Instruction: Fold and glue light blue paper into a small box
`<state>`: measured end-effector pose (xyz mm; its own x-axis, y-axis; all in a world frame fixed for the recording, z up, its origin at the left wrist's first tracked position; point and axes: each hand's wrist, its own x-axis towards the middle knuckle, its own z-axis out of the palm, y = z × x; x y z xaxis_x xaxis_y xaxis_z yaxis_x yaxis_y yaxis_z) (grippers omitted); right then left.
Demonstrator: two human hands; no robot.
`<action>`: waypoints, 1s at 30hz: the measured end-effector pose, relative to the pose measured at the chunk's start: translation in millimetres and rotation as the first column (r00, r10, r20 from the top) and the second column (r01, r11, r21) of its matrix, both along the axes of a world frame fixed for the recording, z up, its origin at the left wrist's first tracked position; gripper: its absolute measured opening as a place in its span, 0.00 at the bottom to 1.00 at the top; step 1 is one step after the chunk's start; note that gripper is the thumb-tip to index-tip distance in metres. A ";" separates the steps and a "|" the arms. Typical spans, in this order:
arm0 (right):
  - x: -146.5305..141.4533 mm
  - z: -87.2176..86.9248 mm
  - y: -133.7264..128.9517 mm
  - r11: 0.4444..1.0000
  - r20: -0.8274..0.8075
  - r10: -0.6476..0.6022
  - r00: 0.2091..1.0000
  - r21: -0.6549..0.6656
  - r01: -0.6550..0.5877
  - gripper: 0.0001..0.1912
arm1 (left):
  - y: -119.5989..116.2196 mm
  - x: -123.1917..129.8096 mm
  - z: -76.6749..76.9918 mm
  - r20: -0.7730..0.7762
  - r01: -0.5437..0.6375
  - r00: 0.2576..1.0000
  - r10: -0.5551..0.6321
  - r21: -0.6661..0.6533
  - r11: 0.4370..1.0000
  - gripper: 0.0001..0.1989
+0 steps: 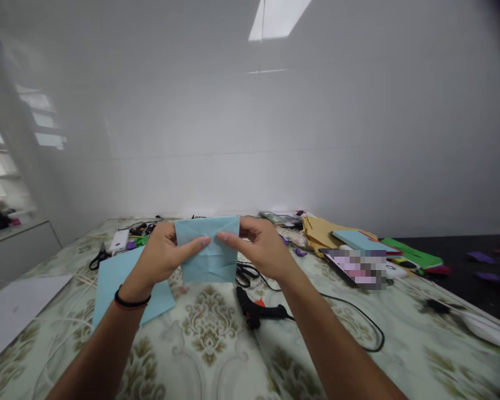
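Note:
A small light-blue folded paper (209, 261) with creases is held up above the patterned tablecloth (208, 344). My left hand (163, 253) grips its left side, thumb flat across the front and fingers behind. On the right side, my right hand (260, 244) holds it the same way, and the two thumb tips point at each other near the middle. Both hands' other fingers are largely hidden behind the paper. Below my right hand lies a black glue gun (256, 311) with a red-orange part. A larger light-blue sheet (112, 283) lies under my left forearm.
Scissors (99, 256) and a white phone-like object (119, 241) are at the left, near a white sheet (20, 305). At the right lie a tablet (352, 268), brown paper (316, 233), blue sheets (360, 241) and green material (414, 254). A black cable (358, 311) curves across the cloth.

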<state>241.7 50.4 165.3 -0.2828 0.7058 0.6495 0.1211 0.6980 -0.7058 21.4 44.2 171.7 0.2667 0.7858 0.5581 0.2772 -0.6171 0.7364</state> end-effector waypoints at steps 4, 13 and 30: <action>2.0 3.7 -6.4 0.996 0.025 -0.061 0.998 0.060 0.059 0.19 | -8.2 3.8 2.5 0.042 -0.024 0.999 0.025 -0.016 1.000 0.15; 10.9 8.2 -9.7 0.986 0.092 -0.092 0.992 0.144 0.078 0.20 | -10.3 7.8 4.2 0.006 -0.031 0.999 0.031 -0.005 0.999 0.12; 22.8 11.5 -16.0 0.985 -0.161 0.017 0.987 0.173 0.011 0.09 | -21.4 -1.7 12.7 -0.102 -0.062 0.992 0.074 0.115 0.991 0.23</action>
<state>264.5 34.4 176.8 -0.1664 0.5785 0.7985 0.0132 0.8110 -0.5849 19.7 22.8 184.4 0.2767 0.7389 0.6144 0.3941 -0.6704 0.6287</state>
